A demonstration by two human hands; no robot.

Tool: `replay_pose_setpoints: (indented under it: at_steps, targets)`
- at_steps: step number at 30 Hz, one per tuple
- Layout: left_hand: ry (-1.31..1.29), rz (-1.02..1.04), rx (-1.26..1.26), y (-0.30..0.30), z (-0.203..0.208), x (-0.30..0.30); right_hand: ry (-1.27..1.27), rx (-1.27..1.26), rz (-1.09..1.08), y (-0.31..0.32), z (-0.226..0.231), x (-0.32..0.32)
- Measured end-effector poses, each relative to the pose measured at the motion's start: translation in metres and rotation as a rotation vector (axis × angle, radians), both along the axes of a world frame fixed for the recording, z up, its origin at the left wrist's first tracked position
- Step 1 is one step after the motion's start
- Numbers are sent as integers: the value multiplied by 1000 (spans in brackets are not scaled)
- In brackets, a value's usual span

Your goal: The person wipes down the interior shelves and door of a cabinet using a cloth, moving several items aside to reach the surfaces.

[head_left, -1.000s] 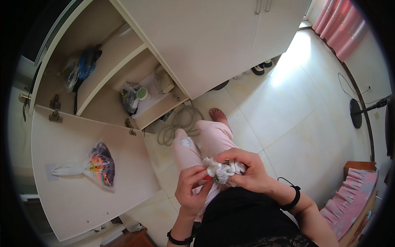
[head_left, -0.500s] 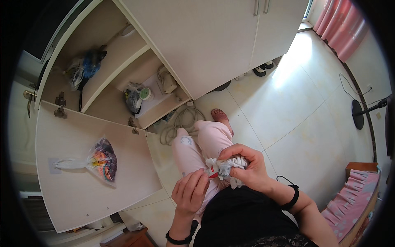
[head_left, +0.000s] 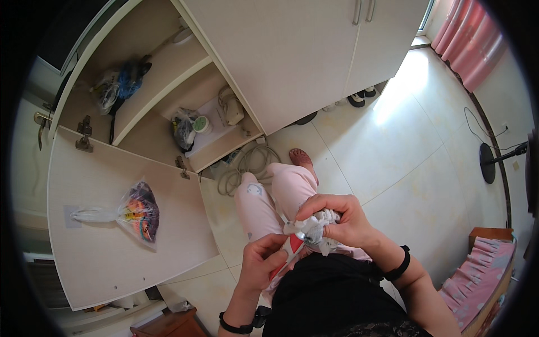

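widest of all, a pale tiled floor (head_left: 401, 163), spreading from one o'clock round to four and bright with daylight toward two. next, a pale cabinet (head_left: 275, 62), reaching from ten o'clock to one, two compartments showing at ten. hanging wide from it, between eight and nine, a hinged door (head_left: 95, 253). near centre, pink trousers (head_left: 295, 185), with a black top (head_left: 331, 292) toward five. at two o'clock, a pink curtain (head_left: 474, 50); at four, a pink ruffled cover (head_left: 477, 275). beside the knees, a little toward nine from centre, a coiled hose (head_left: 223, 182) in loose loops on the tiles. against the hinged door, between eight and nine, a clear bag (head_left: 143, 213) of colourful contents, neck stretched toward nine.

smaller now: at four o'clock from centre, the right hand (head_left: 348, 219), thumb and fingers closed around a white bundle (head_left: 320, 238). at six, the left hand (head_left: 261, 261), pinching a narrow red-and-white item (head_left: 295, 242) between thumb and fingers. bundle crumpled, toward five in front of the black top, cloth or plastic impossible to tell. at ten, in the lower compartment, a round jar (head_left: 201, 124). slimmest, the red-and-white item, tilted from the left hand toward one, far end meeting the bundle.
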State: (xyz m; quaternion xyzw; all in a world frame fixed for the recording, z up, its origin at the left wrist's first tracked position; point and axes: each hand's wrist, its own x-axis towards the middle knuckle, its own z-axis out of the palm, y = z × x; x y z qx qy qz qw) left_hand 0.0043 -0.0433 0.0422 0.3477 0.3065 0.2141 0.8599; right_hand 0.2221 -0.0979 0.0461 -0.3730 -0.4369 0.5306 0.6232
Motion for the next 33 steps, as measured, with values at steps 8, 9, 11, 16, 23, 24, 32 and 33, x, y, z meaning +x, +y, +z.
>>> replay_pose_setpoints:
  at_steps: [8,9,11,16,23,24,32,33]
  targets:
    - [433,253,1338,-8,-3,17,12,-287,-215,-5,-6,-12]
    - [493,286,1395,-7,-3,18,20,-323,-241,-5,-6,-13]
    - [554,323,1452,-3,-3,20,-62,-277,-237,-7,-9,-16]
    - [144,261,236,0,-13,22,-361,78,-495,8,-8,-29]
    - [-19,361,-127,19,-27,20,-636,344,-177,3,-29,-55]
    - [-69,315,-113,21,-30,18,-614,353,-129,4,-28,-51]
    - [-279,321,-134,19,-62,11,-682,221,-16,13,-20,-57]
    - [-35,363,-28,17,-54,13,-664,230,106,11,-17,-55]
